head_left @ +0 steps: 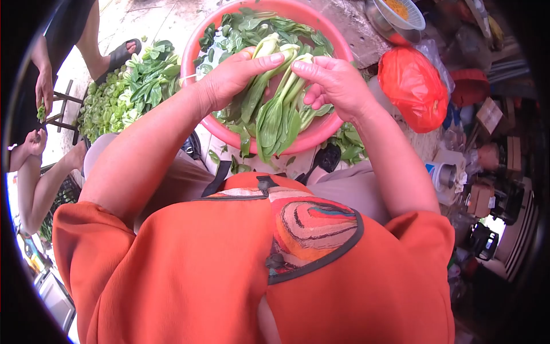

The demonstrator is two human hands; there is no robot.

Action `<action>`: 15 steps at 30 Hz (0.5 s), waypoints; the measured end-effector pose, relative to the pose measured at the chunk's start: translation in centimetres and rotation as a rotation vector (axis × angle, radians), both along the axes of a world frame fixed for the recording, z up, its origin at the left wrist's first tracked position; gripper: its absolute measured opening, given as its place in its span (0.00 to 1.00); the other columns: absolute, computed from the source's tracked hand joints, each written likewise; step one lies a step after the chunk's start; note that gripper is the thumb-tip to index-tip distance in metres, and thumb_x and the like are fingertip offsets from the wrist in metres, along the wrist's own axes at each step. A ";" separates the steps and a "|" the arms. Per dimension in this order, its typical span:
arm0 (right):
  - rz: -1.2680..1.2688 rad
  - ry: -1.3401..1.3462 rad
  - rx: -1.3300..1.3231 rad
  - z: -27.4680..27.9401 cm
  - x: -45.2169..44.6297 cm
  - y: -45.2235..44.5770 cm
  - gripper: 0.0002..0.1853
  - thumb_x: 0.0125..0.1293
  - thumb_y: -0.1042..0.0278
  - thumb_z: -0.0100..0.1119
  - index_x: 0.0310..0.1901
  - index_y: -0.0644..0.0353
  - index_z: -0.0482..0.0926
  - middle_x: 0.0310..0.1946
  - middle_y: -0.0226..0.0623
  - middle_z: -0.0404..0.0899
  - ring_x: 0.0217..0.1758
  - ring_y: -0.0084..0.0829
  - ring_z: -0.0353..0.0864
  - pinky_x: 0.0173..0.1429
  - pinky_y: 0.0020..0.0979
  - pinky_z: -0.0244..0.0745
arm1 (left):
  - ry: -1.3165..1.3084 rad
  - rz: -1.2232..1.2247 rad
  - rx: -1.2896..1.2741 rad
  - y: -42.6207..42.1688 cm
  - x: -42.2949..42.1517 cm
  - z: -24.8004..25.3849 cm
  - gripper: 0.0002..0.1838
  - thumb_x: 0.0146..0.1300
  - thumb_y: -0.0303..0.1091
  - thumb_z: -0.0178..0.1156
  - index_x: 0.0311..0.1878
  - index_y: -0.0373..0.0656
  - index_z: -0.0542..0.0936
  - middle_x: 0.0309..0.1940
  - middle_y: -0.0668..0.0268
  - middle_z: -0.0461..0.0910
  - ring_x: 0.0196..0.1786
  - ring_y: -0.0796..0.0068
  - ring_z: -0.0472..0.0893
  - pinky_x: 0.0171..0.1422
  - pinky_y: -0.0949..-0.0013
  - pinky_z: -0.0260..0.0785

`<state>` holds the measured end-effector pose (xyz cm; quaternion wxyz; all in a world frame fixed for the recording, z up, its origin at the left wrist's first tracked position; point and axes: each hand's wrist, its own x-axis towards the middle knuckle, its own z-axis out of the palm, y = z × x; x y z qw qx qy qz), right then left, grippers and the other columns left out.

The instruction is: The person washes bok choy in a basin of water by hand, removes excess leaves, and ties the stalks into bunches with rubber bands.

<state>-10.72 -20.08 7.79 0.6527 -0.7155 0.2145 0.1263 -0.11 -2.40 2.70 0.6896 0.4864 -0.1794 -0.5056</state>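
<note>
Held over a pink basin [342,46]: bok choy [278,123], stalks clasped in the curled left hand [238,74], one base pinched in the half-closed right hand [338,86]; best gripped lightly, leaves hanging free, against bruising.

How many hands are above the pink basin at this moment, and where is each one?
2. The left hand is over the basin's left part, gripping leafy greens; the right hand is over the right part of the pink basin, thumb on their pale stems.
</note>
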 end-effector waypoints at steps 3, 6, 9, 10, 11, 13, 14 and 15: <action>-0.045 -0.005 -0.095 -0.6 0.6 0.8 0.22 0.64 0.48 0.63 0.41 0.62 0.80 0.29 0.30 0.80 0.22 0.17 0.76 0.22 0.19 0.71 | -0.222 -0.114 0.009 -0.2 -1.7 -0.2 0.27 0.61 0.43 0.67 0.57 0.40 0.71 0.41 0.68 0.79 0.42 0.80 0.79 0.46 0.73 0.75; -0.063 0.030 -0.126 -1.0 0.8 1.2 0.23 0.63 0.45 0.63 0.39 0.62 0.81 0.28 0.30 0.80 0.21 0.17 0.75 0.22 0.18 0.70 | -0.111 -0.085 0.043 -0.6 -2.1 -1.1 0.24 0.61 0.41 0.67 0.54 0.39 0.72 0.39 0.67 0.79 0.38 0.81 0.79 0.43 0.74 0.75; -0.030 0.056 -0.123 -1.1 0.9 1.1 0.22 0.65 0.47 0.62 0.40 0.62 0.80 0.28 0.30 0.80 0.21 0.17 0.75 0.22 0.18 0.70 | -0.025 -0.093 0.101 -0.3 -1.5 -1.5 0.18 0.62 0.41 0.65 0.49 0.41 0.74 0.35 0.67 0.78 0.34 0.79 0.79 0.38 0.73 0.76; -0.011 0.053 -0.108 -1.2 0.8 0.9 0.21 0.65 0.48 0.61 0.40 0.63 0.80 0.28 0.30 0.79 0.21 0.17 0.75 0.22 0.18 0.71 | 0.019 -0.117 0.100 -0.2 -1.3 -1.4 0.17 0.64 0.41 0.64 0.49 0.42 0.74 0.34 0.68 0.78 0.33 0.79 0.80 0.37 0.72 0.76; -0.010 0.054 -0.106 -1.2 0.8 0.7 0.21 0.65 0.48 0.61 0.40 0.63 0.80 0.28 0.30 0.79 0.21 0.17 0.75 0.22 0.18 0.71 | 0.064 -0.141 0.100 -0.1 -1.2 -1.4 0.15 0.65 0.40 0.62 0.48 0.42 0.74 0.34 0.68 0.78 0.32 0.78 0.80 0.37 0.71 0.77; 0.049 0.061 -0.048 -1.4 0.7 0.3 0.18 0.67 0.52 0.60 0.42 0.62 0.79 0.28 0.29 0.78 0.23 0.18 0.76 0.23 0.19 0.72 | 0.074 -0.139 0.114 0.1 -1.4 -1.1 0.13 0.66 0.41 0.61 0.47 0.43 0.75 0.32 0.68 0.77 0.31 0.77 0.80 0.35 0.70 0.78; 0.049 0.061 -0.047 -1.5 0.7 0.1 0.18 0.67 0.52 0.60 0.42 0.62 0.79 0.28 0.29 0.78 0.23 0.18 0.76 0.23 0.19 0.72 | 0.066 -0.132 0.132 0.2 -1.4 -1.1 0.13 0.66 0.41 0.61 0.46 0.43 0.75 0.32 0.68 0.77 0.30 0.77 0.80 0.35 0.70 0.77; 0.065 0.068 -0.051 -1.7 0.6 0.0 0.17 0.68 0.54 0.59 0.42 0.62 0.78 0.29 0.29 0.77 0.24 0.18 0.77 0.24 0.19 0.73 | 0.058 -0.125 0.149 0.2 -1.5 -1.0 0.13 0.66 0.41 0.61 0.46 0.43 0.75 0.32 0.68 0.77 0.30 0.77 0.80 0.35 0.71 0.77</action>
